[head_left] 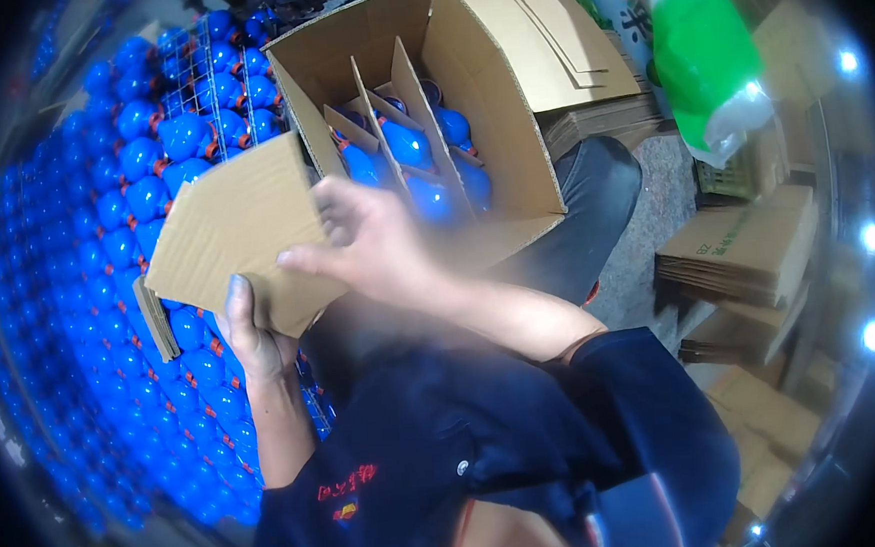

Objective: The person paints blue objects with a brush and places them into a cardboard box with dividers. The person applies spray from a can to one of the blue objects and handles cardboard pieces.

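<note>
Both my hands hold a flat piece of brown cardboard (239, 225) in front of my chest. My left hand (251, 335) grips its lower edge from below. My right hand (365, 240) rests on its right edge with the fingers spread over it. Just behind stands an open brown carton (492, 100) with cardboard dividers (380, 117). Between the dividers sit blue rounded objects (408, 143).
A large mass of the same blue rounded objects with orange collars (128, 292) fills the left, some behind a wire rack (216, 96). Flattened cartons (746, 245) are stacked at the right. A green and white bag (710, 56) hangs at the top right.
</note>
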Available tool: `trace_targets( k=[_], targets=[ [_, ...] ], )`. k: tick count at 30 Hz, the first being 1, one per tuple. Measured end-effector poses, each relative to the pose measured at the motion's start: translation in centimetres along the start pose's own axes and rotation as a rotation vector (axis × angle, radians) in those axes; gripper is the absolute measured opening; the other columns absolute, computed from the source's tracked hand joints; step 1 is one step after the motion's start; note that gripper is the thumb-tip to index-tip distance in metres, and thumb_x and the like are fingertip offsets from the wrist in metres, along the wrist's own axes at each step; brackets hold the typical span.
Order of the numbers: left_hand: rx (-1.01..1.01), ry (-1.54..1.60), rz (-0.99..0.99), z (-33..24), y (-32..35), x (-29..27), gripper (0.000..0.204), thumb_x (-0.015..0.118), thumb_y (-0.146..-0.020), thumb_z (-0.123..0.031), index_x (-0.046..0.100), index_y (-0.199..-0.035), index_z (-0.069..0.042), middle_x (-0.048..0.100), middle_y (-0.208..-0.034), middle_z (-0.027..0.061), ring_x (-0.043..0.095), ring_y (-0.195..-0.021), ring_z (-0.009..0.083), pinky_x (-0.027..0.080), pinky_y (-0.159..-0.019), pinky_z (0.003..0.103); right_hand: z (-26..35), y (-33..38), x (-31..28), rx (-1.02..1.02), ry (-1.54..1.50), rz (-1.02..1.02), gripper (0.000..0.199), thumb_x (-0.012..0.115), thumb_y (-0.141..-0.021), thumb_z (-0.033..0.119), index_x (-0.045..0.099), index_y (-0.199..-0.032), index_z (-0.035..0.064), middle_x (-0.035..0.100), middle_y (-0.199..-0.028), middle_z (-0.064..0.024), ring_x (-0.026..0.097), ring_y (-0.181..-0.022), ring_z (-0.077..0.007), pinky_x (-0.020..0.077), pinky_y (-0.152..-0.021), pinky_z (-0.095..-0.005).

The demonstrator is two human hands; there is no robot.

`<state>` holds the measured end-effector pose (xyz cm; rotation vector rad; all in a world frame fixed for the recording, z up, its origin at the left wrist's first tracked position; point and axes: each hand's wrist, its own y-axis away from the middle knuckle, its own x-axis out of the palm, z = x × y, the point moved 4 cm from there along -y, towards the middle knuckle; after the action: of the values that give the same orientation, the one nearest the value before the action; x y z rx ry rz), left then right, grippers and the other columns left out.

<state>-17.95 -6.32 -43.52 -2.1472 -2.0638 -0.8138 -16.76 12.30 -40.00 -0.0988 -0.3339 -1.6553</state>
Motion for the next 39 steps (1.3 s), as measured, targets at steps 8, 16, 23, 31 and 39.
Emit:
trace_targets(
  k=[8,16,23,31,39],
  targets=[
    [0.181,-0.092,-0.018,-7.7,-0.7,-21.7,0.057,0.06,-0.098,-0.034,0.042,-0.145,-0.006,0.051,-0.142,0.008,0.048,-0.132,0.0236,0.035,-0.113,0.047,-3.8,-13.4,-22.0,0.277,1.152,-0.588,0.041,0.059,-0.086,0.004,0.047,-0.125,-0.002,0.06,-0.117,-0.0335,0.056,-0.115,-0.0479,0.0465,-0.098,-0.0502],
    [-0.111,0.425,-0.488,-8.6,10.7,-22.6,0.063,0.05,-0.093,-0.064,0.055,-0.133,-0.017,0.062,-0.128,0.0069,0.059,-0.114,0.0268,0.046,-0.1,0.049,-24.0,-20.3,-31.0,0.535,1.38,0.115,0.054,0.052,-0.088,0.046,0.068,-0.113,0.0006,0.063,-0.118,-0.0298,0.061,-0.116,-0.0386,0.0483,-0.098,-0.0451],
    [-0.552,-0.069,-0.686,1.5,17.4,-24.2,0.037,0.053,-0.096,-0.043,0.061,-0.107,-0.009,0.06,-0.084,0.006,0.058,-0.066,0.0193,0.049,-0.057,0.034,-10.3,-20.9,-11.7,-0.398,0.769,-0.109,0.03,0.053,-0.092,0.008,0.059,-0.12,-0.0012,0.067,-0.114,-0.0198,0.068,-0.103,-0.0295,0.052,-0.092,-0.0352],
    [-0.556,-0.117,-0.539,7.7,14.9,-19.9,0.036,0.057,-0.1,-0.031,0.06,-0.121,-0.002,0.066,-0.106,0.0062,0.062,-0.092,0.0156,0.051,-0.079,0.03,-30.8,-22.9,-14.1,0.33,1.434,0.223,0.037,0.06,-0.09,0.025,0.062,-0.12,0.0022,0.067,-0.115,-0.0189,0.066,-0.102,-0.0336,0.0517,-0.09,-0.0377],
    [-0.553,0.253,-0.343,7.6,19.5,-20.9,0.033,0.046,-0.104,-0.032,0.063,-0.107,-0.004,0.066,-0.084,0.0042,0.063,-0.063,0.012,0.05,-0.054,0.023,-10.4,-15.7,-4.0,-0.306,0.93,-0.082,0.033,0.057,-0.095,0.023,0.063,-0.12,0.0016,0.068,-0.114,-0.0158,0.067,-0.102,-0.0261,0.051,-0.09,-0.0352]
  ],
)
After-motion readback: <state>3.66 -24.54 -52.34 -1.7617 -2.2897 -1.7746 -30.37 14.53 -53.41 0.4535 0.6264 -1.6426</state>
